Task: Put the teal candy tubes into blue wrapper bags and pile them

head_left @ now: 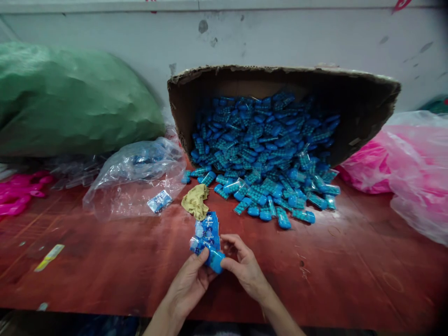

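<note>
Near the table's front edge, my left hand [191,281] grips a small blue packet [214,260] with clear wrap, its thumb on top. My right hand [247,270] is at the packet's right end, thumb and fingers closed around that end. Just beyond lies a stack of blue printed cards [207,227], partly behind the packet. A crumpled yellowish cloth [196,201] sits beyond the cards. Many blue wrapped packets [259,144] spill from a tipped cardboard box [280,71] onto the table.
The red table [115,266] holds a clear plastic bag [133,175] with a blue card packet [159,201], a yellow cutter [49,257] and pink pieces [23,192]. A large green sack [77,102] stands back left; pink-filled bags [409,163] are right.
</note>
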### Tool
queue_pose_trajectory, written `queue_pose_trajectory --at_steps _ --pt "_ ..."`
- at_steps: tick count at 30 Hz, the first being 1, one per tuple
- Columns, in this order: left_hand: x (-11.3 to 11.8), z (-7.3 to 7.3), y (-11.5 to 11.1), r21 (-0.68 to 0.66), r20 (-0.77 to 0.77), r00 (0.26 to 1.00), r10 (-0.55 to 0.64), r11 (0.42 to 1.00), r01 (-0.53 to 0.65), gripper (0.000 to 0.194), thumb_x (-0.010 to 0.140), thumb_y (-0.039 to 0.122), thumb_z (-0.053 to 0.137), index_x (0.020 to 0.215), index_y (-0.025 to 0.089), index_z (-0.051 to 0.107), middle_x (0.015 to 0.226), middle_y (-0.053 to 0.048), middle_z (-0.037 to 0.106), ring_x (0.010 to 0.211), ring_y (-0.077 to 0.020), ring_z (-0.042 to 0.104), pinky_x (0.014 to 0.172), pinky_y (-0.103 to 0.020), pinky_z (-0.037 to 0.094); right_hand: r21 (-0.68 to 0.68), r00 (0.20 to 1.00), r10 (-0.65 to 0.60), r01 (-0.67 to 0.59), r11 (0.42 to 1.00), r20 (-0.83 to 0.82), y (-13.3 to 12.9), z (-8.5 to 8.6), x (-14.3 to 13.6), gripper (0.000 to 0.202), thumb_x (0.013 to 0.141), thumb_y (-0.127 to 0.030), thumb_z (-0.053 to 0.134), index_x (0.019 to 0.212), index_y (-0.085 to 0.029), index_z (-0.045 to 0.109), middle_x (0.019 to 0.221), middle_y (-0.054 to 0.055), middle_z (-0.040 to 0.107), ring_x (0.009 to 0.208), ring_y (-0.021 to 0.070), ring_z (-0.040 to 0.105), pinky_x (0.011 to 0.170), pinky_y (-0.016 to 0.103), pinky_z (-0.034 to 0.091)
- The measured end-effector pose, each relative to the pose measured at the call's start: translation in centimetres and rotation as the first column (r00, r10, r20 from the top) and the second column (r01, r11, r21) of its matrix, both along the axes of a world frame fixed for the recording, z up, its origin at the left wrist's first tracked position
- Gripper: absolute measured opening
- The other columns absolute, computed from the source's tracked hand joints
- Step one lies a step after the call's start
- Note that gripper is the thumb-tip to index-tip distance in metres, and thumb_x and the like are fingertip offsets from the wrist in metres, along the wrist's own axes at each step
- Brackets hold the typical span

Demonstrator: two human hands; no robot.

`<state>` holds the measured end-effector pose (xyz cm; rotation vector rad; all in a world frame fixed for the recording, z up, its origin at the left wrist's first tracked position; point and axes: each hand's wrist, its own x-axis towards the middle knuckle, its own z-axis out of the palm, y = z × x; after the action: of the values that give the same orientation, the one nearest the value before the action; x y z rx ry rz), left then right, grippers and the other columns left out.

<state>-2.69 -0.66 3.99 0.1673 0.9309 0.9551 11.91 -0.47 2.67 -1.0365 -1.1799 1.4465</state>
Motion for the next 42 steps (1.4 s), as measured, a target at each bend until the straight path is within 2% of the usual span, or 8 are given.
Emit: queue_pose_trajectory --at_steps 6,8,12,21,30,36,38,42 --pt "-0.6 -0.9 -0.3 0.050 0.173 0.977 -0.127 0.992 0.120 0.019 0.075 0.019 0.058 0.092 0.013 0.064 0.084 -0.008 0.070 0.087 -0.0210 0.063 0.082 -0.034 0.047 -0.106 0.941 0.179 -0.217 0.970 -0.286 -0.2 -0.5 0.1 0.058 0.064 -0.019 0.068 0.117 -0.030 0.049 0.116 0.002 0.052 0.094 0.0174 0.054 0.079 0.032 0.045" --pt "-0.5 -1.1 -0.3 0.042 0.201 0.974 -0.105 0.994 0.099 0.019 0.073 0.019 0.060 0.090 0.014 0.064 0.084 -0.006 0.070 0.087 -0.0203 0.063 0.081 -0.031 0.048 -0.097 0.945 0.194 -0.226 0.969 -0.262 -0.3 -0.2 0.2 0.058 0.063 -0.019 0.068 0.117 -0.030 0.050 0.117 0.002 0.051 0.096 0.0184 0.053 0.080 0.032 0.045" --pt "0.6 -1.0 -0.7 -0.036 0.225 0.974 -0.004 0.999 0.013 0.015 0.070 0.019 0.064 0.084 0.017 0.065 0.082 -0.003 0.071 0.078 -0.0158 0.065 0.073 -0.026 0.050 -0.047 0.980 0.183 -0.187 0.981 -0.074 -0.4 0.4 0.4 0.054 0.066 -0.020 0.067 0.117 -0.030 0.052 0.111 0.002 0.054 0.097 0.0189 0.052 0.083 0.032 0.044" --pt "3.4 0.5 -1.5 -0.132 0.099 0.984 0.146 0.982 -0.133 0.015 0.076 0.025 0.057 0.086 0.016 0.064 0.080 -0.003 0.069 0.075 -0.0163 0.064 0.082 -0.035 0.048 -0.007 0.993 0.113 -0.113 0.994 0.043 -0.6 0.4 0.7 0.038 0.079 -0.033 0.052 0.117 -0.027 0.051 0.101 0.003 0.057 0.078 0.0151 0.057 0.070 0.027 0.049" --pt "1.9 1.3 -0.8 -0.033 0.132 0.990 0.058 0.998 -0.054 0.016 0.079 0.015 0.051 0.086 0.013 0.065 0.080 -0.007 0.070 0.087 -0.0209 0.063 0.082 -0.035 0.048 -0.043 0.994 0.082 -0.085 0.995 -0.078 -0.9 0.3 0.2 0.043 0.070 -0.018 0.061 0.111 -0.028 0.055 0.111 0.001 0.056 0.097 0.0176 0.054 0.087 0.031 0.042" --pt "0.9 0.4 -0.9 0.061 0.267 0.960 -0.080 0.996 0.066 0.021 0.069 0.019 0.064 0.090 0.016 0.066 0.087 -0.006 0.070 0.097 -0.0233 0.059 0.091 -0.037 0.041 -0.113 0.969 0.195 -0.213 0.971 -0.150 -0.6 0.4 1.0 0.054 0.068 -0.015 0.062 0.119 -0.028 0.048 0.115 0.000 0.056 0.099 0.0183 0.053 0.086 0.032 0.042" --pt "1.2 0.1 -1.3 0.066 0.244 0.968 -0.063 0.997 0.049 0.020 0.066 0.018 0.067 0.086 0.017 0.067 0.083 -0.004 0.071 0.092 -0.0206 0.062 0.090 -0.035 0.042 -0.096 0.961 0.233 -0.249 0.964 -0.150 -0.5 0.8 1.3 0.055 0.068 -0.016 0.063 0.119 -0.028 0.049 0.114 0.000 0.056 0.100 0.0185 0.053 0.087 0.032 0.042" --pt "2.6 0.0 -2.0 0.025 0.190 0.978 0.083 0.996 -0.089 0.016 0.067 0.023 0.067 0.082 0.018 0.067 0.082 -0.003 0.071 0.079 -0.0149 0.064 0.082 -0.030 0.046 0.012 0.977 0.213 -0.212 0.977 -0.021 -0.4 1.6 1.4 0.044 0.075 -0.019 0.057 0.118 -0.028 0.051 0.109 0.001 0.056 0.095 0.0169 0.053 0.084 0.028 0.042"
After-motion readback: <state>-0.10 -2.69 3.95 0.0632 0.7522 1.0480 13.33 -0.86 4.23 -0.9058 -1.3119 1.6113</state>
